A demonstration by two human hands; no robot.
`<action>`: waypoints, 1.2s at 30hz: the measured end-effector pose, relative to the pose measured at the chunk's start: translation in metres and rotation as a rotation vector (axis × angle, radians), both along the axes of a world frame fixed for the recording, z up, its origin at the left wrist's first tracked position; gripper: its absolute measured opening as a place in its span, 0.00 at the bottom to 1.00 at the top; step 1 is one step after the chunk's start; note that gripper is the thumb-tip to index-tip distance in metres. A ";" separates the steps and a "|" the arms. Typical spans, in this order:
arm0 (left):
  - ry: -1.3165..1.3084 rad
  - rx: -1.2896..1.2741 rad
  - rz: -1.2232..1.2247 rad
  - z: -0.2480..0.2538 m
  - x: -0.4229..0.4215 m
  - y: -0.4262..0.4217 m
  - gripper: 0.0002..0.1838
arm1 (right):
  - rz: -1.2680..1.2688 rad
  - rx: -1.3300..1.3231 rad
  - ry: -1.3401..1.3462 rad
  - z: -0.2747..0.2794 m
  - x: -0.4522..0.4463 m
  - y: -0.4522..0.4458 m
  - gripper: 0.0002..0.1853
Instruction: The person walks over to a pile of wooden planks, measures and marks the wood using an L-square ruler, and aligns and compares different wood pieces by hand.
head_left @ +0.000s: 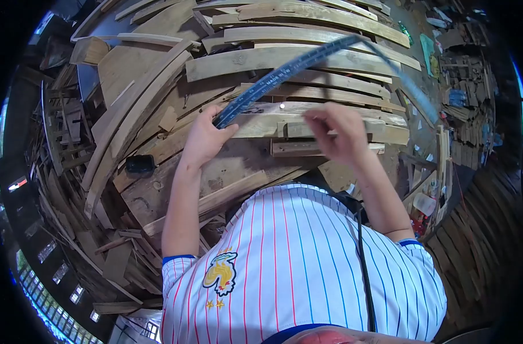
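My left hand is closed around the lower end of a long blue strip with white printing, including "MADE IN". The strip rises away to the upper right, bends sharply, and its blurred far part drops to the right. My right hand is raised over the stacked boards, apart from the strip. Its fingers are loosely bent with a gap at the thumb, slightly blurred, and no object shows in them. Beneath both hands lie pale wooden boards, several of them curved in this wide view.
A small black object rests on the wooden surface at left. Long planks lean there, with a wood block behind. Piles of scrap wood lie at right, near a teal cloth or bag and a red item.
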State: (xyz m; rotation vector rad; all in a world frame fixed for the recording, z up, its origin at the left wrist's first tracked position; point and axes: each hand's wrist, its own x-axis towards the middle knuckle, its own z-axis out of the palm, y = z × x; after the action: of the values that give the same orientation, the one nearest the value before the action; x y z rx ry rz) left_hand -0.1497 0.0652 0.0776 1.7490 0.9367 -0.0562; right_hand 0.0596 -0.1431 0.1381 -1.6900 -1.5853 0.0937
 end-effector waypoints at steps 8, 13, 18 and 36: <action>-0.236 0.127 0.500 0.001 -0.099 0.006 0.14 | 0.255 -0.048 -0.030 0.005 -0.039 0.017 0.07; -0.008 0.560 0.791 -0.022 -0.181 -0.002 0.15 | 0.278 -0.182 0.024 -0.014 -0.044 0.021 0.06; 0.243 0.679 0.935 -0.071 -0.233 -0.031 0.15 | 0.286 -0.305 0.029 -0.026 -0.047 0.023 0.07; 0.540 0.907 0.631 -0.074 -0.158 -0.065 0.44 | 0.055 -0.476 0.311 -0.071 -0.003 0.031 0.11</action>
State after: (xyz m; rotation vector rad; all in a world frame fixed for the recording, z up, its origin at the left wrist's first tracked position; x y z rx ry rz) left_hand -0.3073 0.0000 0.0037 2.1834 2.1142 0.3783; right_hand 0.0568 -0.1123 0.0670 -1.8701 -1.4426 0.7772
